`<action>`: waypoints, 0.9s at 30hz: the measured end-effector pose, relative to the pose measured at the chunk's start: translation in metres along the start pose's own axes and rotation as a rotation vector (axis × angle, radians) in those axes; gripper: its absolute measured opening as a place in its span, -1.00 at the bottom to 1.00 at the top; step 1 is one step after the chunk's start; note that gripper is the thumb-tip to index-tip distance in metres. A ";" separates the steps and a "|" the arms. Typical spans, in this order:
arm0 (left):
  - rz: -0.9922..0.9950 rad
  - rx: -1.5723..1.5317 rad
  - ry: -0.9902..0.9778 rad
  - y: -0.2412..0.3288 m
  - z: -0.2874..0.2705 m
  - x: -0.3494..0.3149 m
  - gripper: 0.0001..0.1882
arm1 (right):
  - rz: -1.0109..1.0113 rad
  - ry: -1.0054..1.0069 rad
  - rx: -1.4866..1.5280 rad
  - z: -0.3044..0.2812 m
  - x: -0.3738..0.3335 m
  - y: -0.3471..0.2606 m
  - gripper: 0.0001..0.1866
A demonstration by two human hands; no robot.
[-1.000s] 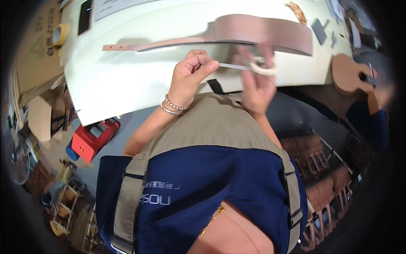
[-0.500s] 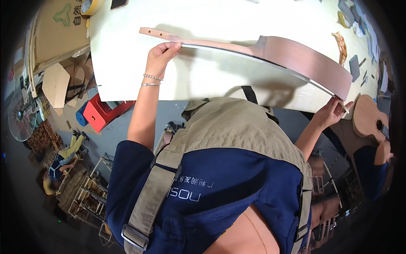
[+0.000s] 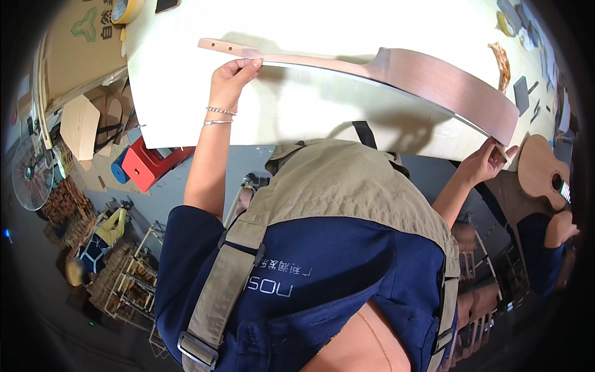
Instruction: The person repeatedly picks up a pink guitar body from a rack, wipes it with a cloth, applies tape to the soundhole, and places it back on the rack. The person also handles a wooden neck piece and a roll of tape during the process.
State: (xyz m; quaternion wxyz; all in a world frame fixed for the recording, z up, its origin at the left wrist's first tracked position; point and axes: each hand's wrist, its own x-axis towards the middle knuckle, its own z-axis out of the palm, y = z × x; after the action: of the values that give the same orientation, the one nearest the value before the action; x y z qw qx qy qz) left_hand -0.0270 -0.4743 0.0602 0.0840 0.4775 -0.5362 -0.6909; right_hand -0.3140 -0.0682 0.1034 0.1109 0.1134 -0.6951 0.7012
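An unfinished wooden guitar (image 3: 452,84) is laid on its side on a white table (image 3: 186,118), its long axis set left to right: the headstock (image 3: 214,46) is pointed left, the rounded body right and slightly nearer the person. Along its near edge a thin white strip (image 3: 472,124) is stretched, pinched at the headstock end by the left hand (image 3: 228,85); at the body end a pale tape roll (image 3: 504,155) is gripped in the right hand's (image 3: 482,164) curled fingers. The guitar is judged light, stiff and easily dented, best held by the neck; the strip, limp and probably sticky, is best handled by its ends.
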 end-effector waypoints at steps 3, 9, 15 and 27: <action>-0.009 -0.017 0.037 -0.001 0.002 0.000 -0.82 | -0.006 -0.011 0.052 0.000 -0.002 0.001 -0.24; 0.424 0.278 0.370 -0.005 0.019 -0.009 -0.78 | -0.003 0.007 0.089 -0.002 -0.004 0.006 -0.24; 1.052 1.066 0.516 -0.033 0.029 -0.022 -0.69 | 0.009 0.017 0.114 0.002 -0.005 0.011 -0.24; 1.010 1.227 0.527 -0.042 0.043 -0.026 -0.56 | 0.019 0.124 0.039 0.015 -0.010 0.008 -0.21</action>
State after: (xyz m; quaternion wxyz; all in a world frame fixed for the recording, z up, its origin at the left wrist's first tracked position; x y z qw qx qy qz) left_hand -0.0289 -0.4121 0.0390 0.2314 0.2869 -0.9293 -0.0215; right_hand -0.3070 -0.0832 0.0929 0.1449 0.0653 -0.6741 0.7213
